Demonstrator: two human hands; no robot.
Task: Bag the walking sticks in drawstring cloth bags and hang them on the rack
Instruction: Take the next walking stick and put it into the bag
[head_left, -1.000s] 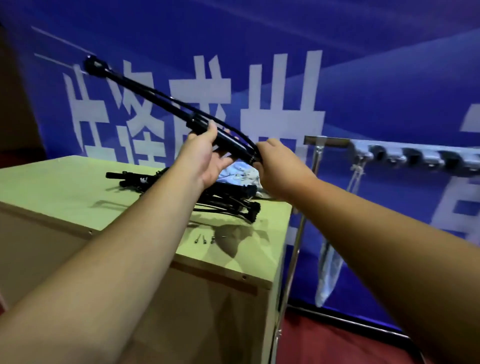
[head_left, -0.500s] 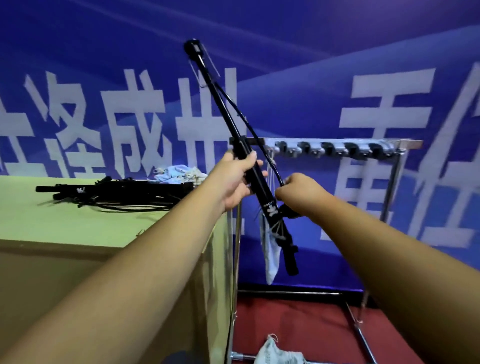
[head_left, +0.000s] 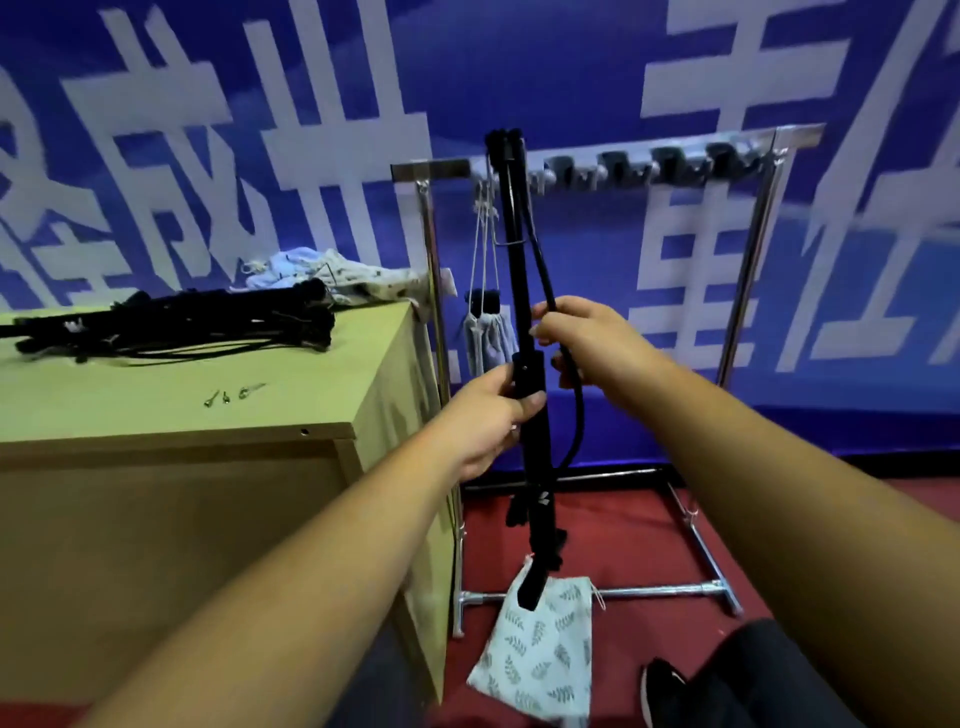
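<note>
Head view: walking stick (head_left: 519, 260) held upright in front of the rack (head_left: 727, 161), its lower end over a leaf-print bag (head_left: 545, 654) lying on the floor (head_left: 639, 540). Left grip (head_left: 488, 415) is clamped round the mid-shaft. Right grip (head_left: 587, 338) pinches the stick's black cord (head_left: 577, 415) just beside the shaft. One filled bag (head_left: 485, 338) hangs on the rack. More sticks (head_left: 182, 327) and loose bags (head_left: 332, 270) lie on the counter (head_left: 156, 415).

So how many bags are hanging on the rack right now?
1: a grey bag hangs under the rack's left end, partly behind the held walking stick, which could hide another.
</note>
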